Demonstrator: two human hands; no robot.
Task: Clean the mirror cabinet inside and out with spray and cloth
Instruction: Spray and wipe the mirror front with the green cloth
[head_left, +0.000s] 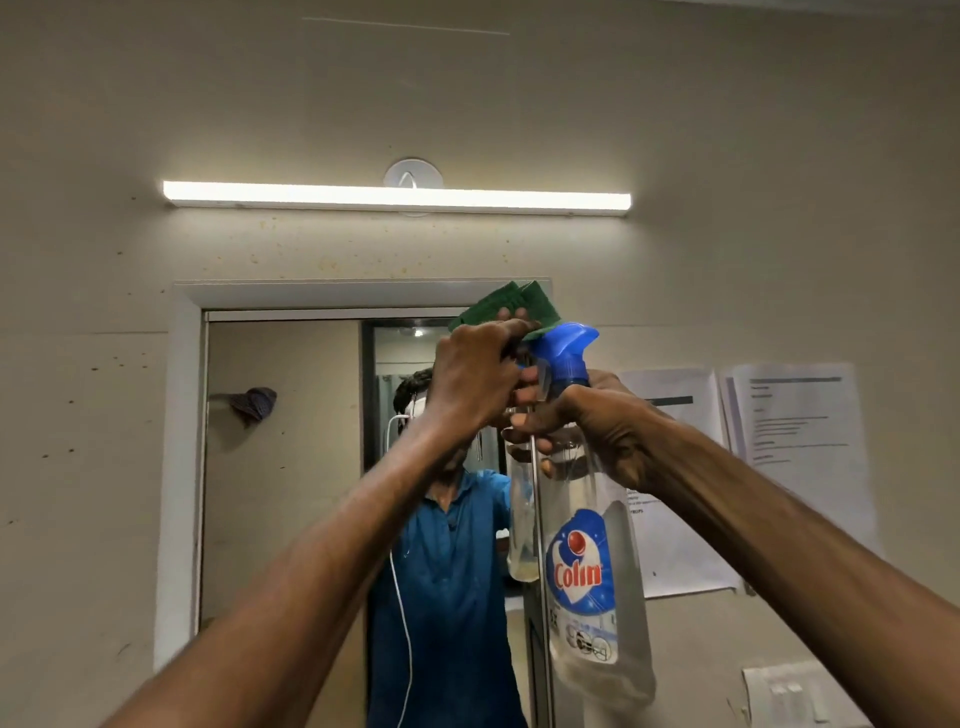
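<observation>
Head view showed both hands raised in front of the mirror cabinet (291, 467), which hung on a beige wall under a lit tube light (397, 196). The right hand (597, 431) gripped the neck of a clear spray bottle (592, 561) with a blue trigger head (label reading "Colin"), its fingers (527, 418) clamped round the neck just below the trigger. The bottle hung upright at the cabinet's right edge, its reflection visible in the mirror beside it. The left hand (472, 384) held a folded green cloth (506, 309), fingers curled and pinching its lower edge, right against the sprayer head. Cloth and nozzle looked to be touching. Printed papers (800, 441) were stuck on the wall to the right.
</observation>
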